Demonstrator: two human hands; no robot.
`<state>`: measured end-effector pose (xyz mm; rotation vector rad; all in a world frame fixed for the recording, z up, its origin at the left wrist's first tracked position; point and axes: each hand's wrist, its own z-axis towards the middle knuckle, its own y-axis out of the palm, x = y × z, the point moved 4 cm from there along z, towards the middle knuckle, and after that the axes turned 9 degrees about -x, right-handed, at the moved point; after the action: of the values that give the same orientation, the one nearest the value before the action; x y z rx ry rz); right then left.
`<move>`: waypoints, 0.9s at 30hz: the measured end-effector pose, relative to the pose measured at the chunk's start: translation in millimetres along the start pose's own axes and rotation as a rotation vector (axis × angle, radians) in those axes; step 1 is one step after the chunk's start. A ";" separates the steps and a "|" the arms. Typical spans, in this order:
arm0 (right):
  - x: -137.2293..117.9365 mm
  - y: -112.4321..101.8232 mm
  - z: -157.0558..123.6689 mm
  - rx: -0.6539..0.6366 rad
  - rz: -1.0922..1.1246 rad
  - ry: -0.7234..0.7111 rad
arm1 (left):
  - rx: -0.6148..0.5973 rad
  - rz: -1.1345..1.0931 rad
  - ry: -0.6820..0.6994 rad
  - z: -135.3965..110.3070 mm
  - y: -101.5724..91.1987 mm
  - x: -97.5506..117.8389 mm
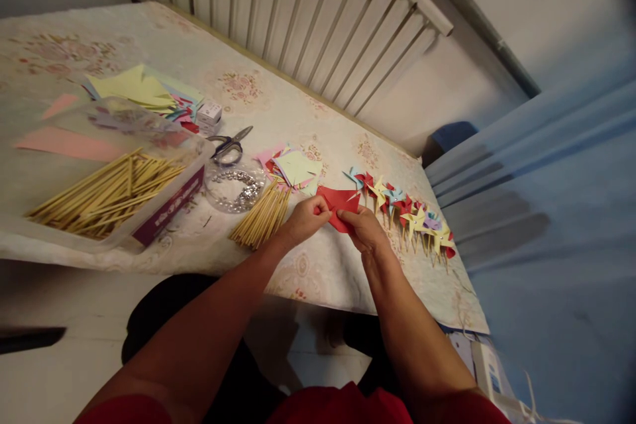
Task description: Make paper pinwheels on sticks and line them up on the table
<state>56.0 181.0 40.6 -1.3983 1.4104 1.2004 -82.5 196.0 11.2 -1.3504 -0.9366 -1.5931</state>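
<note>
Both my hands pinch a folded red paper piece above the table's near edge. My left hand grips its left side with fingers closed. My right hand holds its right side, thumb and fingers pressed on the paper. Just left of my left hand lies a loose bundle of wooden sticks. To the right, a row of finished paper pinwheels on sticks lies on the table.
A clear plastic box holds several wooden sticks. Scissors, a round clear lid with silver beads, cut coloured squares, a paper stack and pink sheets lie behind. A radiator lines the wall.
</note>
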 end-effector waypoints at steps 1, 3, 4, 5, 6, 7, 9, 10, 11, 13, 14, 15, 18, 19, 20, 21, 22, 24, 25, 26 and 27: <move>0.3 0.2 -0.1 -0.001 0.001 0.000 | 0.001 0.006 -0.009 0.1 -0.2 -0.7; 0.7 0.7 -0.2 -0.005 0.003 -0.005 | -0.001 0.016 -0.021 0.4 -0.2 -1.8; 0.9 0.7 -0.2 -0.005 0.004 -0.009 | -0.001 0.022 -0.022 0.6 -0.3 -2.0; 1.2 0.7 -0.1 -0.002 0.004 -0.013 | 0.000 0.030 -0.020 0.6 -0.3 -2.2; 1.5 0.6 0.0 0.001 0.003 -0.015 | 0.001 0.038 -0.019 0.6 -0.3 -2.2; 1.9 0.4 0.1 0.007 -0.001 -0.013 | 0.001 0.046 -0.020 0.6 -0.3 -2.2; 2.8 -0.4 0.4 0.024 -0.017 -0.008 | 0.001 0.055 -0.027 0.7 -0.2 -2.3; 3.3 -0.7 0.6 0.033 -0.029 -0.007 | -0.001 0.056 -0.032 0.7 -0.1 -2.4; 3.9 -1.1 0.9 0.040 -0.041 -0.008 | -0.002 0.057 -0.035 0.9 -0.1 -2.5; 5.0 -1.7 1.8 0.055 -0.067 -0.019 | 0.000 0.067 -0.035 1.2 -0.2 -2.5; 5.6 -1.8 2.3 0.060 -0.080 -0.029 | 0.001 0.071 -0.032 1.4 -0.2 -2.6; 6.3 -1.9 2.9 0.068 -0.093 -0.041 | 0.000 0.069 -0.029 1.5 0.0 -2.9; 8.8 -2.4 5.0 0.106 -0.120 -0.085 | 0.015 0.008 -0.011 1.3 0.9 -4.6; 10.0 -2.6 5.9 0.119 -0.115 -0.097 | 0.031 -0.056 -0.007 1.1 1.2 -5.8; 11.3 -2.8 6.8 0.133 -0.101 -0.109 | 0.046 -0.146 -0.006 1.0 1.8 -7.2; 12.7 -3.0 7.8 0.146 -0.078 -0.119 | 0.060 -0.255 -0.011 0.9 2.5 -9.1; 14.0 -3.2 8.7 0.161 -0.051 -0.127 | 0.075 -0.373 -0.025 0.8 3.4 -11.3; 15.9 -3.6 10.0 0.203 0.011 -0.143 | 0.119 -0.591 -0.077 0.5 4.7 -16.3; 16.5 -3.5 10.4 0.229 0.040 -0.150 | 0.148 -0.674 -0.108 0.1 5.0 -18.8; 16.8 -3.0 10.7 0.255 0.067 -0.155 | 0.173 -0.740 -0.137 -0.4 5.4 -21.1; 17.1 -2.0 10.8 0.281 0.094 -0.160 | 0.188 -0.796 -0.159 -1.0 6.0 -23.1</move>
<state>56.0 187.6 21.4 -1.0316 1.4795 1.0966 -75.4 195.7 -11.7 -1.0276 -1.8302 -1.9040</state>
